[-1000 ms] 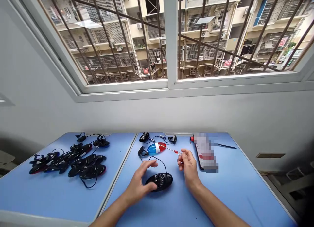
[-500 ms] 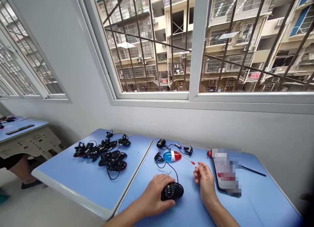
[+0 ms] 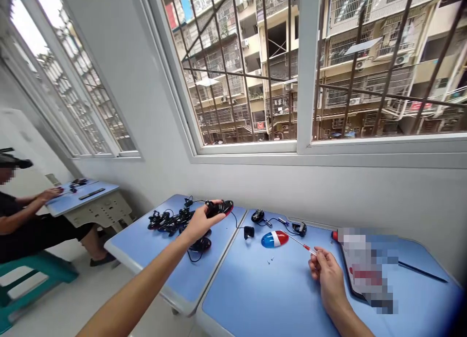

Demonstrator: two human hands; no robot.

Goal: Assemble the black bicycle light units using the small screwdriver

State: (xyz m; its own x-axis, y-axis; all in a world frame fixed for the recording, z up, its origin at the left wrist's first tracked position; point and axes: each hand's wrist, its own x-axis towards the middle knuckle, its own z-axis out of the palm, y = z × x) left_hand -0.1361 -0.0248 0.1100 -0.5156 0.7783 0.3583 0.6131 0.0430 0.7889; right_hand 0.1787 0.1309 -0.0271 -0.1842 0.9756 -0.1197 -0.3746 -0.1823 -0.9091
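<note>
My left hand (image 3: 204,218) is closed around a black oval corded unit (image 3: 223,208) with a red edge, held up over the left table. Its cord runs right to a small black bracket (image 3: 249,232) at the right table's near-left part. My right hand (image 3: 328,274) grips a thin screwdriver (image 3: 308,248) with a clear and red handle, its shaft pointing up and left. Beside the screwdriver tip lies a blue, white and red oval shell (image 3: 273,239). Small screws (image 3: 270,260) rest on the table below the shell.
Several similar black corded units (image 3: 171,222) are heaped on the left table. Further black parts (image 3: 258,216) lie behind the shell. A partly blurred phone-like object (image 3: 359,269) and a black rod (image 3: 423,272) lie at right. Another person (image 3: 22,215) sits at a far-left table.
My left hand has lifted the black oval unit off the right table and carried it left over the other table. My right hand still holds the screwdriver. The view has turned left.
</note>
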